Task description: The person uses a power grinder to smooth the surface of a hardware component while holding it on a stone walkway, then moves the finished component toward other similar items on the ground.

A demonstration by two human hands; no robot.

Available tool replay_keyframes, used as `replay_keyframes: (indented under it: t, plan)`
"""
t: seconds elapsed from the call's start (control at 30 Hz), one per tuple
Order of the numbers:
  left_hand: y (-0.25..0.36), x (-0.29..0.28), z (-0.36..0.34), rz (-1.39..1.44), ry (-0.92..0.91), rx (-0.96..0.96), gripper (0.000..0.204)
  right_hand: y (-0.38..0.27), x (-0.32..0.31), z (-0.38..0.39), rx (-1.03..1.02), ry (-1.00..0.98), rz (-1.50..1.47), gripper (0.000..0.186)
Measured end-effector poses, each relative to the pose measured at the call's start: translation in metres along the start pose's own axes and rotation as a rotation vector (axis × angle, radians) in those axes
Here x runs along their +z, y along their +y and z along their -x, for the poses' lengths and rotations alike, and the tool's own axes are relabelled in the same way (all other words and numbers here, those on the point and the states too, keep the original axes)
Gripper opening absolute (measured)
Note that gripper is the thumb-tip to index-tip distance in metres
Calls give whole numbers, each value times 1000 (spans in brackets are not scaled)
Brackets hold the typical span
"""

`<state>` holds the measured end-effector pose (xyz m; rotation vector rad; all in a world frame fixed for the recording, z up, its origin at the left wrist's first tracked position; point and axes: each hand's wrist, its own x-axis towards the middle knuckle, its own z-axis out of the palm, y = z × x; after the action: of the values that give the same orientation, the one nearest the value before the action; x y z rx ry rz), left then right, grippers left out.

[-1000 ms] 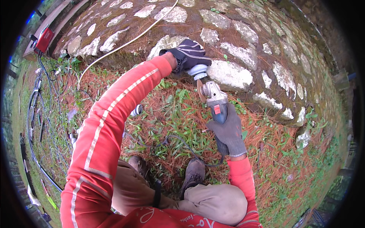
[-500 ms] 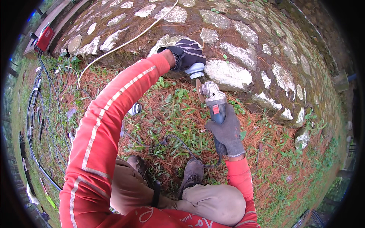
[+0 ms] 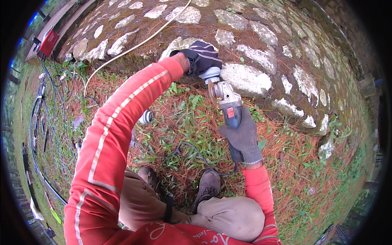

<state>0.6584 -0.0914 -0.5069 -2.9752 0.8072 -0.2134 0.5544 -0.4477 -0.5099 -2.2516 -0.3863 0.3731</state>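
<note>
Head view: right hand in a grey glove is closed around the body of the angle grinder; left hand, dark-gloved, grips its white side handle. Its disc meets a pale stone at the stone wall's grassy bottom edge. Progress cannot be judged; no containers show.

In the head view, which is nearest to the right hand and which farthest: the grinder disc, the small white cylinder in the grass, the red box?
1. Grinder disc: just above the right hand, at the stone wall.
2. White cylinder: to the left, in the grass.
3. Red box: far upper left.
</note>
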Motion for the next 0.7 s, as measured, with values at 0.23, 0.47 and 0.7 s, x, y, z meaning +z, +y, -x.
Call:
replay_keyframes:
  t: [0.23,0.47,0.7]
  plan:
    - [7,-13,-16,23,-95,1,57,3,0,3,6,18,10,76]
    - [2,-11,-28,77,-68,128,45,21,-5,23,70,-8,-23,79]
    - [-6,18,-35,-14,378,347,18,14,0,13,35,6,-30,78]
